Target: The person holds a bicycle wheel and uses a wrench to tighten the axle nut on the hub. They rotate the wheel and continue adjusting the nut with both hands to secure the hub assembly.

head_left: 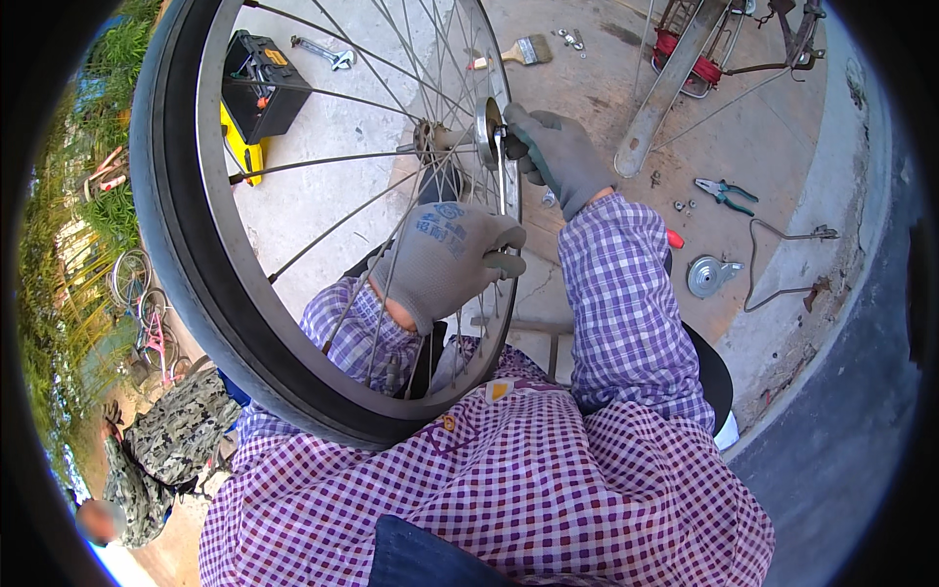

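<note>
A bicycle wheel point(168, 196) with a black tyre stands upright before me, leaning toward my lap. At its hub point(430, 140) sits a round silver drum or disc point(486, 133). A slim silver bar, possibly a spanner, point(503, 182) runs down from the axle end. My left hand point(452, 252), in a grey glove, lies behind the near spokes with its fingers curled round the bar's lower end. My gloved right hand point(558, 152) is closed at the axle end beside the disc; what its fingertips grip is hidden.
On the concrete are a black and yellow toolbox point(266, 93), an adjustable wrench point(328, 54), a paintbrush point(518, 52), pliers point(727, 195), a silver brake part point(711, 276) and a bent rod point(758, 264). A bicycle frame point(675, 83) is far right. A person in camouflage point(181, 430) is at left.
</note>
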Tool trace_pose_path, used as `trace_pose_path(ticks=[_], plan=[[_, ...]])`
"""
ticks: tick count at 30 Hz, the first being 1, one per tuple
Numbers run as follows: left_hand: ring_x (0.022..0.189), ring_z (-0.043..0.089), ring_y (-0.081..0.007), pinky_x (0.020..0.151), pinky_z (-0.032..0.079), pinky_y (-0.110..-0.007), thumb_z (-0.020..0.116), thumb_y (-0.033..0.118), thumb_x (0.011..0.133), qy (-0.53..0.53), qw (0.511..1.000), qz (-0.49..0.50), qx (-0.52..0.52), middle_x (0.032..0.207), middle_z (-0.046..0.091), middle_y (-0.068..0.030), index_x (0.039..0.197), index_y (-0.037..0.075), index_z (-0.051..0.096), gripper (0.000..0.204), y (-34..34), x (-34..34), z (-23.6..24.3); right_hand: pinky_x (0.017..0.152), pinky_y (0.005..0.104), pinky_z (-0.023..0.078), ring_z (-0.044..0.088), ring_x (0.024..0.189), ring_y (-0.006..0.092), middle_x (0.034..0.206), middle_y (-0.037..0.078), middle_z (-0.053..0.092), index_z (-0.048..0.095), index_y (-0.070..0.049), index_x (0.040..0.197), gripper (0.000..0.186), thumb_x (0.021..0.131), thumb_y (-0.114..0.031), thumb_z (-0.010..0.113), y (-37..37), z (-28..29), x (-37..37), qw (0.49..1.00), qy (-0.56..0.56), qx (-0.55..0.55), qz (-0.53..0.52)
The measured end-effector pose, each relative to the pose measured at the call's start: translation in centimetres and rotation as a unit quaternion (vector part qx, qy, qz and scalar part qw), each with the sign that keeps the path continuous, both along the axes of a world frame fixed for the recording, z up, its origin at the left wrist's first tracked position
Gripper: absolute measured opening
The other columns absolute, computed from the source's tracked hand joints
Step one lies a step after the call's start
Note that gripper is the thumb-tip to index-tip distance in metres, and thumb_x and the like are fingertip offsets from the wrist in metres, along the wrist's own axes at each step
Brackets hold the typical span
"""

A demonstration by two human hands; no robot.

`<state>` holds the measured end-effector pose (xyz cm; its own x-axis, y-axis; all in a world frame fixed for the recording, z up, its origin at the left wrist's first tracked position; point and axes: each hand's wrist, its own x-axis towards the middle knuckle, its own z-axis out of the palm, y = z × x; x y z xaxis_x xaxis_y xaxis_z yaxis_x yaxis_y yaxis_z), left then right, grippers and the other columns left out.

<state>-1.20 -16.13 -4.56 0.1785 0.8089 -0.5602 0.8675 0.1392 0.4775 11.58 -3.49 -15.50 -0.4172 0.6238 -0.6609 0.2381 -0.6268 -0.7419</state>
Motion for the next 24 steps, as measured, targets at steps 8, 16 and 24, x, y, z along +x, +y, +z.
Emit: trace_pose_path(ticks=[8,16,24], plan=[[0.094,0.074,-0.0286,0.083,0.057,-0.04,0.076,0.026,0.09,0.019,0.997,-0.01,0.074,0.1,0.077,-0.0095,0.12,0.014,0.074,0.033,-0.4,0.6,-0.4,0.056,0.0249,0.043,0.052,0.063,0.0082,0.083,0.002,0.066,0.073,-0.002,0.106,0.053,0.097,-0.054,0.071,1.3,-0.9,0.4,1.0,0.01,0.007,0.026],[0.091,0.073,-0.0283,0.082,0.057,-0.039,0.075,0.025,0.09,-0.018,0.997,-0.016,0.067,0.097,0.075,-0.0083,0.126,0.016,0.072,0.037,0.4,0.7,-1.6,0.054,0.0257,0.04,0.051,0.061,0.0082,0.076,0.002,0.064,0.074,-0.003,0.102,0.058,0.096,-0.061,0.069,2.2,-0.2,0.8,0.996,-0.049,0.02,0.078],[0.093,0.073,-0.0281,0.082,0.057,-0.039,0.072,0.021,0.091,0.007,0.996,-0.022,0.084,0.1,0.075,-0.0092,0.128,0.017,0.07,0.036,0.5,0.7,-1.0,0.051,0.0251,0.035,0.047,0.058,0.0079,0.077,0.003,0.064,0.072,-0.003,0.102,0.047,0.1,-0.049,0.069,2.3,-0.5,0.4,0.999,-0.021,0.004,0.047]])
